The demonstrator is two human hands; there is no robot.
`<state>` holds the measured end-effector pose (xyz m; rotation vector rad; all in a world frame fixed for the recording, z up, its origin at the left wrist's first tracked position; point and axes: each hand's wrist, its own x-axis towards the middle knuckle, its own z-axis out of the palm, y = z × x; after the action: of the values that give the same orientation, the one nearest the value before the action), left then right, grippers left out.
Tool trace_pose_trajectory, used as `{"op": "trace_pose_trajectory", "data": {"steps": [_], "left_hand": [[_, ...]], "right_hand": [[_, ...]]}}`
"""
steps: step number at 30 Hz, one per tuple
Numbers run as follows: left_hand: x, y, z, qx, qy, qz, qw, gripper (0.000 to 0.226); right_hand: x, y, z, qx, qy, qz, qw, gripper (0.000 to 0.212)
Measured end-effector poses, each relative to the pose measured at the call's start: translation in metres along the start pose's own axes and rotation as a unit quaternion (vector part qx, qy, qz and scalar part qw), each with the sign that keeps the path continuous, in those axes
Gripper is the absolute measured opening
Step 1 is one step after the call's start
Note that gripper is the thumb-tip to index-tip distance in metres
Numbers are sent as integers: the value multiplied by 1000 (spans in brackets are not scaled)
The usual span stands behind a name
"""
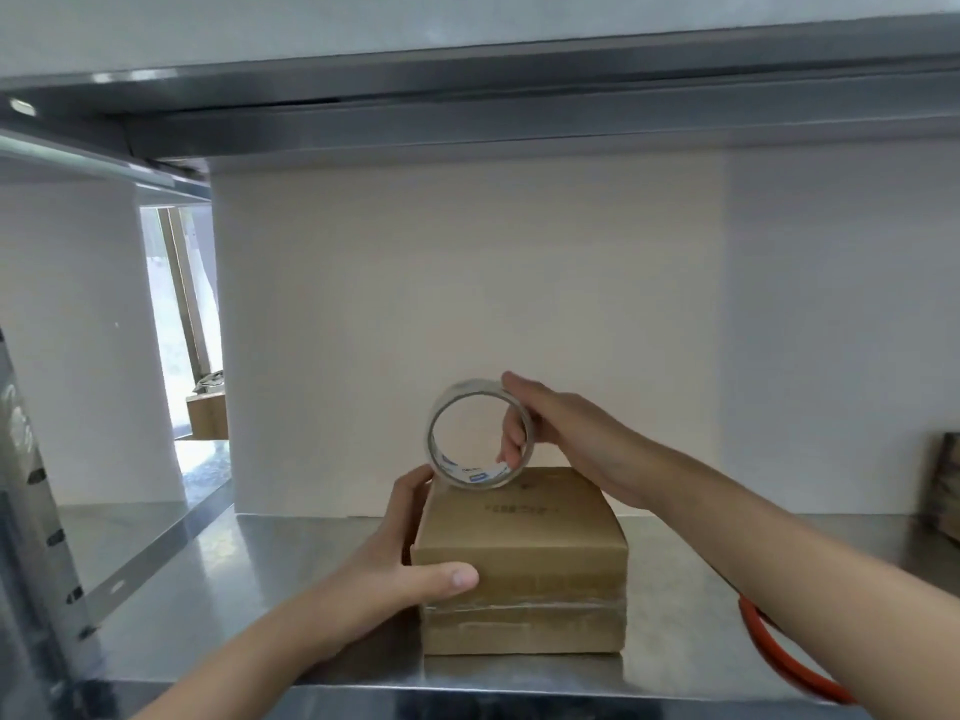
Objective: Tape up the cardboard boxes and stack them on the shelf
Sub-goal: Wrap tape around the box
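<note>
Two brown cardboard boxes are stacked on the steel shelf (249,579). The upper box (524,527) rests on the lower box (524,631), which shows clear tape along its top edge. My left hand (410,553) grips the upper box at its left side, thumb across the front face. A roll of clear tape (480,433) stands on edge at the back of the upper box's top. My right hand (561,433) holds the roll, fingers through its hole and over its rim.
A white wall panel (467,304) closes the back of the shelf. The metal shelf above (467,85) hangs low overhead. An orange loop (779,657) lies at the right front edge. A dark wooden object (945,485) stands far right. A perforated upright (31,511) rises at left.
</note>
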<state>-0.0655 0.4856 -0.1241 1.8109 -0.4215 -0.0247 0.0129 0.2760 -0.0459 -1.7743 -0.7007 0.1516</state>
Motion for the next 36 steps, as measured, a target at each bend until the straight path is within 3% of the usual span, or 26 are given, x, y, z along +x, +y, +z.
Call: {"op": "trace_pose_trajectory", "data": {"steps": [4, 8, 11, 15, 19, 23, 26, 28, 31, 34, 36], "left_hand": [[-1, 0, -4, 34, 12, 7, 999, 93], [-1, -5, -7, 55, 18, 33, 998, 95], [0, -6, -7, 54, 21, 40, 998, 94], [1, -6, -7, 58, 11, 40, 997, 88], [1, -6, -8, 62, 7, 31, 998, 89], [1, 0, -14, 117, -31, -2, 993, 102], [7, 23, -31, 235, -94, -52, 966, 111], [14, 52, -32, 309, -86, -71, 944, 114], [38, 90, 5, 340, -74, -30, 937, 99], [70, 90, 52, 417, -154, -21, 896, 86], [81, 80, 62, 451, -194, -17, 871, 80]], "right_hand": [[1, -17, -6, -66, -2, -11, 998, 50], [-7, -34, -39, -144, 88, 18, 985, 54], [-20, -40, -62, -201, 111, 52, 972, 57], [-36, -26, -83, -270, 82, 76, 956, 44], [-48, 8, -78, -340, 36, 93, 935, 46], [-51, 46, -56, -435, 76, 32, 897, 57], [-50, 59, -61, -460, 107, 23, 881, 55], [-50, 61, -61, -450, 103, 35, 887, 52], [-51, 56, -54, -429, 104, 30, 897, 54], [-55, 50, -52, -408, 97, 47, 907, 48], [-60, 48, -58, -337, 86, 79, 934, 55]]}}
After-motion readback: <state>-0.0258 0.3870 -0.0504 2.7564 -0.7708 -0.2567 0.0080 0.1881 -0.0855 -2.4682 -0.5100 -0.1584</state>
